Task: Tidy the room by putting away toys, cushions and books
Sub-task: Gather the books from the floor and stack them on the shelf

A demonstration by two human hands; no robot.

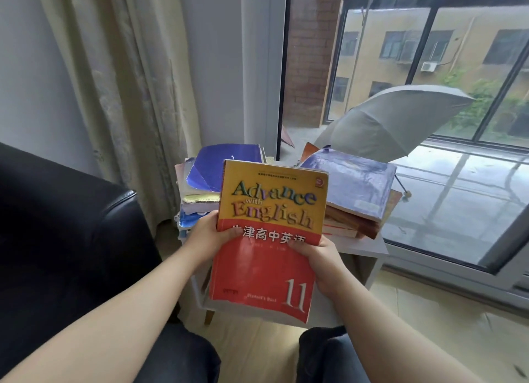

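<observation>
The left hand [210,234] and the right hand [322,258] each curl around a side of the red and yellow book [266,239]. Two book piles [352,193] sit on the small table [369,249] behind.

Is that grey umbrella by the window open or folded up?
Open. The umbrella lies on its side, canopy fully spread.

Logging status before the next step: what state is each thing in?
Textbook: closed, cover up, held in both hands.
Left hand: grips textbook's left edge.
Right hand: grips its right edge.
Left book stack: untidy, on side table.
Right book stack: skewed, same table.
Umbrella: open, tipped sideways.
</observation>
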